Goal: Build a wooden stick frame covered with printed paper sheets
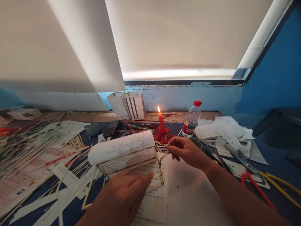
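Two hands work low in the frame: the left hand [124, 194], fingers together, lies against the wooden stick frame [161, 169] under curved printed paper [122, 147], lower centre; right of it, the right hand [183, 150] pinches a thin translucent stick [164, 155].

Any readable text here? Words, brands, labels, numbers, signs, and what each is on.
None legible.
Bottle label: too small.
Curved paper sheet: print too small.
Flat sheet: print too blurred.
Two paper boxes: print too small.
Papers at right and left: print too small or blurred.
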The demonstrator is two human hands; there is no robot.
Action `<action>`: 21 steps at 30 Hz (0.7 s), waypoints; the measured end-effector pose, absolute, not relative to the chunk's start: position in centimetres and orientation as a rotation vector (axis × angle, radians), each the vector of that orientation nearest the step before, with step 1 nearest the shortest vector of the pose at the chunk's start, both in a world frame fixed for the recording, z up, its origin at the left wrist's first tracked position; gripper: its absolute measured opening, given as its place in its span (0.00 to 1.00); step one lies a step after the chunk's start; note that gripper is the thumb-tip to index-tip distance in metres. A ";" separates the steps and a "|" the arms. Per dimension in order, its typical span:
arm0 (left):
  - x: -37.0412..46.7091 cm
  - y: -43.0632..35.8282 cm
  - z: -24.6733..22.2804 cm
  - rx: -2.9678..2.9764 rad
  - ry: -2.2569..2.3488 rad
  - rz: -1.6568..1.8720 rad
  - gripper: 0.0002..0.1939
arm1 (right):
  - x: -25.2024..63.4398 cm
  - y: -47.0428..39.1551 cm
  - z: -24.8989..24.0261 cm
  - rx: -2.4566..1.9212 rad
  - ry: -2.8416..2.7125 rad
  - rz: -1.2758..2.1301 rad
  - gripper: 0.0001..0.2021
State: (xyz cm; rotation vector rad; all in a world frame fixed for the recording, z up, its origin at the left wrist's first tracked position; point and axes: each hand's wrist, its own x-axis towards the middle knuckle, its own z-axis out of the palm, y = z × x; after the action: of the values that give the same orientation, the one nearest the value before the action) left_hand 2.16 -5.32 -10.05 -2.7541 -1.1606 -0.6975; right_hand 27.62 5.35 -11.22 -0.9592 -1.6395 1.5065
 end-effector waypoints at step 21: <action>2.0 -5.4 -10.2 -2.749 -1.154 -0.637 0.14 | 27.0 5.0 -11.3 -0.763 -1.363 1.826 0.09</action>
State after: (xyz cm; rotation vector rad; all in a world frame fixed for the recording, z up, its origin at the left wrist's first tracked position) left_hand 1.98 -5.41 -10.22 -2.7491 -1.1544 -0.6371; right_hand 27.03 4.99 -11.34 -0.7633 -1.3632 1.8258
